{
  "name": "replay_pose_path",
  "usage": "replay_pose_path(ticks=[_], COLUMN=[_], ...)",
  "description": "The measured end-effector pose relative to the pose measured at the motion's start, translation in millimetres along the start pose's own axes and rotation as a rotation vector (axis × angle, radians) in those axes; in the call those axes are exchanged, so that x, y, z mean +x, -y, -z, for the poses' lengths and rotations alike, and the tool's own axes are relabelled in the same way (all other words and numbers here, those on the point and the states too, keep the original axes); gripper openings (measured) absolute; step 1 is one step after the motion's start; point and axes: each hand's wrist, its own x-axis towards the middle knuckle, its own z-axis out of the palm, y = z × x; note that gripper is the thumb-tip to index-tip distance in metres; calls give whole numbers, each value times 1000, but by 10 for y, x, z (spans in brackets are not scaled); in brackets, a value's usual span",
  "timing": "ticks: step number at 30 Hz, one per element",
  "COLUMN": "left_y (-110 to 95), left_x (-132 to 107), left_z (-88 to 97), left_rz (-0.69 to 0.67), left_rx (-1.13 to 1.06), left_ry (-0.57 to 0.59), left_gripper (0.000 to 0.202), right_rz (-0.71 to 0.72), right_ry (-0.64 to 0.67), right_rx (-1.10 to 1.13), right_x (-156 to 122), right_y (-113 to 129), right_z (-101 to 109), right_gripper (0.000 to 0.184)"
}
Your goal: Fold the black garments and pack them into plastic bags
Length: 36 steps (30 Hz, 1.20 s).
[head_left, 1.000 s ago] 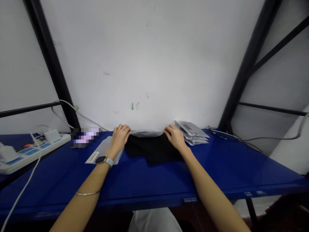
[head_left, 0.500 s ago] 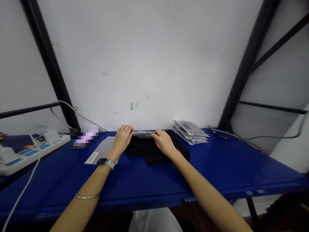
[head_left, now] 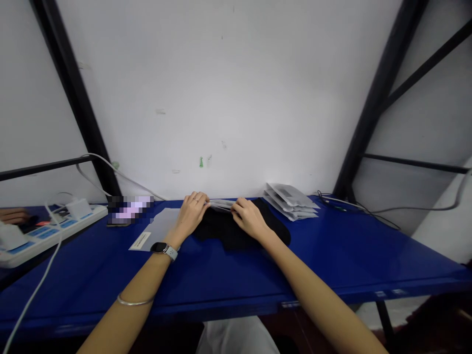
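Observation:
A translucent frosted plastic bag (head_left: 221,204) is stretched between my two hands above a black cloth (head_left: 232,233) on the blue table. My left hand (head_left: 192,214) is closed with its fingertips on the bag's left end. At the other end, my right hand (head_left: 249,216) pinches the edge between thumb and fingers. The bag's lower part cannot be made out against the cloth and hands. Beside my left wrist lie flat frosted bags (head_left: 162,223) with a pale label at one corner, partly covered by my forearm.
Several filled-looking frosted bags (head_left: 291,201) are stacked at the back right. A phone (head_left: 131,209) and a white power strip (head_left: 55,233) with plugs and cables lie on the left. Another person's hand (head_left: 14,216) shows at the far left. Thin cables (head_left: 354,209) trail at the right.
My left hand has shifted slightly right, towards my right hand, with the bag's end. My right hand has hardly moved. At the far left, more of the other person's hand has come into view.

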Motion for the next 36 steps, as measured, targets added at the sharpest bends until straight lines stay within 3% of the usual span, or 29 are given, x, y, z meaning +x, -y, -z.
replay_pose_path(ticks=[7,12,16,20,25,29,32,36], left_y=[-56,-174,-295,-321,-219,-108,-33,96], left_x=[16,3,-21,-39,-50,-51,-45,-43], left_z=[-16,-110,-191,-192,-141,-127,-123,-106], left_rz=[-41,-152,-241,-182,-10,146,210,293], left_rx=[-69,-174,-283,-375,-439,-467,-486,-483], left_ry=[-21,-70,-45,20,59,29,-29,-95], left_gripper=[14,14,17,24,26,24,19,15], right_rz=[-135,-193,-281,-357,-374,-430,-492,-671], right_ry=[88,171,285,322,155,129,97,-155], right_rx=[83,-41,-107,-17,360,929,1267,1363], right_x=[-1,0,29,50,58,80,79,30], right_y=[30,82,132,57,-183,-327,-371,-479], right_z=[39,4,-87,-143,-115,-11,103,261], right_gripper=[36,55,42,31,35,23,26,22])
